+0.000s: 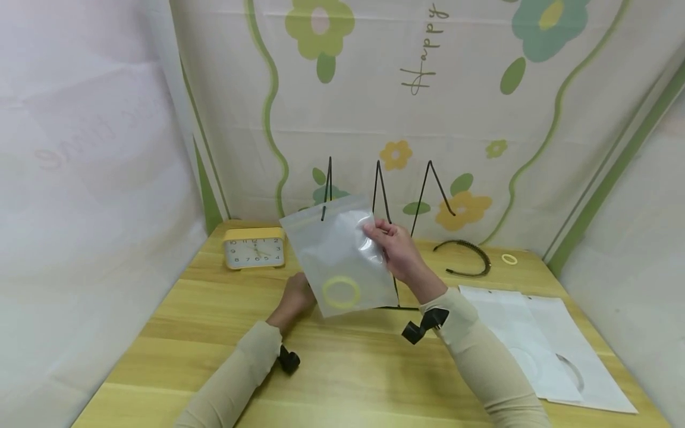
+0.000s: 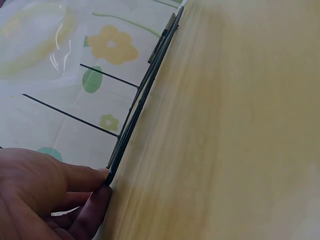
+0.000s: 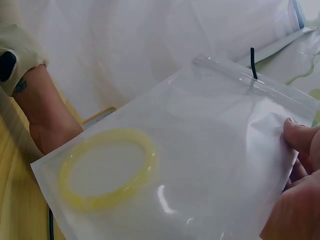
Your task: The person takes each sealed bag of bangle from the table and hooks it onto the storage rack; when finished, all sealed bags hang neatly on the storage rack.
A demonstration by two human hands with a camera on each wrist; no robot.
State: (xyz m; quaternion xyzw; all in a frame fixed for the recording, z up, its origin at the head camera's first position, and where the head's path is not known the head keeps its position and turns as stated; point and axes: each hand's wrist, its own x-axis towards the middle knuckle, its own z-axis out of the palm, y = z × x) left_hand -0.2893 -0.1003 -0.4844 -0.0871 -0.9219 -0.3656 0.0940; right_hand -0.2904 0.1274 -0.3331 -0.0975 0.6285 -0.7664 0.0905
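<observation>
translucent pouch [image 1: 339, 249], milky film with bright glare, clear strip along top; pale yellow ring [image 1: 342, 305] showing through low down. held tilted above counter [image 1: 348, 368], prong of black wire rack [image 2: 136, 119] crossing top strip. right hand [image 1: 396, 248] pinches pouch's side; left hand [image 1: 296, 294] pinches rack's base bar. hands otherwise unburdened.

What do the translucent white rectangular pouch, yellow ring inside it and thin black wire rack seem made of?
Translucent white rectangular pouch: likely soft plastic, semi-glossy, given wrinkles and glints.
Yellow ring: perhaps plastic, judging by its even colour; the pouch veils its finish.
Thin black wire rack: probably coated metal; its slender rods bend sharply.
</observation>
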